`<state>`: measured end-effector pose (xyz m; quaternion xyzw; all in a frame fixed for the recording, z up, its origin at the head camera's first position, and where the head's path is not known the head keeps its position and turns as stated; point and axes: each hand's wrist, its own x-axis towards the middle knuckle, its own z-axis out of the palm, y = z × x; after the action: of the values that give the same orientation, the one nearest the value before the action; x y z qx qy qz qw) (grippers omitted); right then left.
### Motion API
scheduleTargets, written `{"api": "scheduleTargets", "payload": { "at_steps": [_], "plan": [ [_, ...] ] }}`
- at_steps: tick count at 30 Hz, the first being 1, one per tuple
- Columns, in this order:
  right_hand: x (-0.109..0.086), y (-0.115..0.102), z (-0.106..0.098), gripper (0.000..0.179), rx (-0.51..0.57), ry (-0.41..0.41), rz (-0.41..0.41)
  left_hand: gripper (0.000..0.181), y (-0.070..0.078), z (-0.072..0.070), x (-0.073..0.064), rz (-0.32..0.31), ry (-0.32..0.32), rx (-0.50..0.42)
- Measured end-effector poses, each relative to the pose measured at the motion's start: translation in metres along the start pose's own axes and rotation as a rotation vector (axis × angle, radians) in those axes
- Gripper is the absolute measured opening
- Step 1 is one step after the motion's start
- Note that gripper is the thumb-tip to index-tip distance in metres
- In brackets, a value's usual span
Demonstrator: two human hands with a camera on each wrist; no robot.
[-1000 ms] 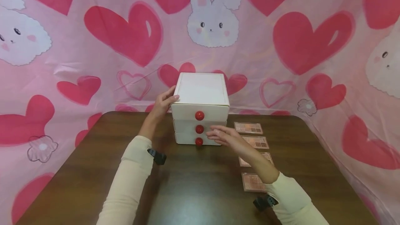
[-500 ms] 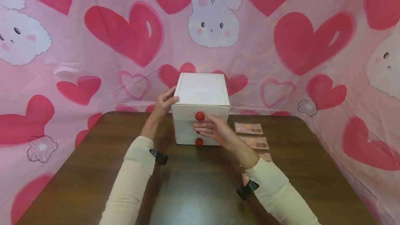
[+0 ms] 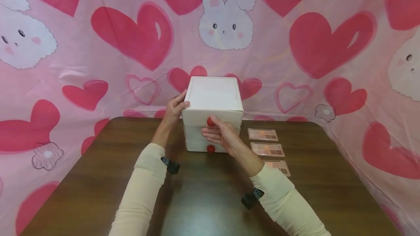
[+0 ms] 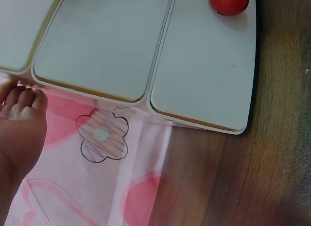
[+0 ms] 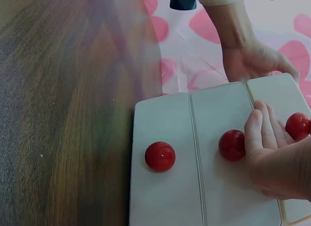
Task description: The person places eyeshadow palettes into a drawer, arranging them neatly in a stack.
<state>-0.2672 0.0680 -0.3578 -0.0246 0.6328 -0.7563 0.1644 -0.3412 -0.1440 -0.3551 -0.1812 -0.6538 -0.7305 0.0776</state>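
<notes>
A white drawer unit [image 3: 214,92] with three drawers stands on the wooden table. Each drawer front bears a round red knob. My left hand [image 3: 172,110] rests against the unit's left side, thumb on the top front corner; the left wrist view shows its fingers [image 4: 22,97] at the side wall. My right hand [image 3: 224,134] pinches the top knob [image 3: 210,121], thumb at the knob and fingers extended below it. Those fingers cover the middle knob in the head view, but the right wrist view shows that middle knob [image 5: 232,145]. The bottom knob [image 3: 211,149] is uncovered. All drawers look closed.
Right of the unit, flat eyeshadow palettes lie in a column: a far palette [image 3: 262,134], a middle palette [image 3: 267,149] and a nearer palette [image 3: 279,167] partly behind my right forearm. A pink heart-and-bunny cloth [image 3: 131,46] hangs behind the table [image 3: 197,199].
My right hand has moved left and up from beside the middle knob to the top knob, and its thumb has come onto it. My left hand keeps its place on the unit.
</notes>
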Motion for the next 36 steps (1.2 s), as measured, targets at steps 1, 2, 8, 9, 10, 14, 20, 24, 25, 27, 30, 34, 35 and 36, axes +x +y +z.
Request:
{"api": "scheduleTargets", "payload": {
  "at_steps": [1, 2, 8, 9, 10, 14, 20, 24, 25, 27, 30, 34, 35, 36],
  "plan": [
    [0.0, 0.0, 0.0, 0.061, 0.002, 0.001, -0.001, 0.066, 0.0, 0.0, 0.0, 0.007, -0.004, 0.005],
    [0.0, 0.0, 0.001, 0.061, 0.005, 0.002, -0.002, 0.066, 0.0, 0.0, 0.001, 0.015, -0.007, 0.004],
    [0.0, 0.002, 0.002, 0.06, 0.018, 0.01, -0.017, 0.066, -0.001, -0.001, 0.001, 0.028, -0.021, 0.007],
    [-0.001, 0.003, 0.003, 0.059, 0.021, 0.012, -0.019, 0.066, -0.001, -0.001, 0.001, 0.029, -0.023, 0.008],
    [-0.001, 0.003, 0.003, 0.059, 0.026, 0.015, -0.021, 0.067, -0.001, -0.002, 0.0, 0.027, -0.025, 0.01],
    [-0.002, 0.004, 0.004, 0.056, 0.046, 0.022, -0.028, 0.067, -0.001, -0.002, 0.001, 0.027, -0.037, 0.016],
    [-0.005, 0.005, 0.005, 0.055, 0.06, 0.019, -0.034, 0.068, 0.0, -0.002, 0.001, 0.029, -0.049, 0.014],
    [-0.008, 0.007, 0.005, 0.056, 0.055, 0.01, -0.039, 0.069, 0.001, -0.003, 0.001, 0.012, -0.056, 0.021],
    [-0.009, 0.008, 0.006, 0.056, 0.052, 0.009, -0.04, 0.069, 0.001, -0.004, 0.001, 0.007, -0.055, 0.024],
    [-0.011, 0.009, 0.006, 0.056, 0.048, 0.008, -0.042, 0.069, 0.001, -0.004, 0.001, 0.0, -0.057, 0.032],
    [-0.015, 0.01, 0.006, 0.056, 0.041, 0.004, -0.045, 0.068, 0.002, -0.005, 0.001, 0.0, -0.051, 0.041],
    [-0.019, 0.01, 0.006, 0.057, 0.029, -0.001, -0.052, 0.068, 0.002, -0.005, 0.0, 0.009, -0.045, 0.06],
    [-0.02, 0.01, 0.006, 0.057, 0.025, -0.003, -0.055, 0.067, 0.002, -0.005, 0.0, 0.011, -0.04, 0.068],
    [-0.021, 0.011, 0.006, 0.057, 0.024, -0.004, -0.056, 0.067, 0.003, -0.005, 0.0, 0.013, -0.038, 0.073]
  ]
}}
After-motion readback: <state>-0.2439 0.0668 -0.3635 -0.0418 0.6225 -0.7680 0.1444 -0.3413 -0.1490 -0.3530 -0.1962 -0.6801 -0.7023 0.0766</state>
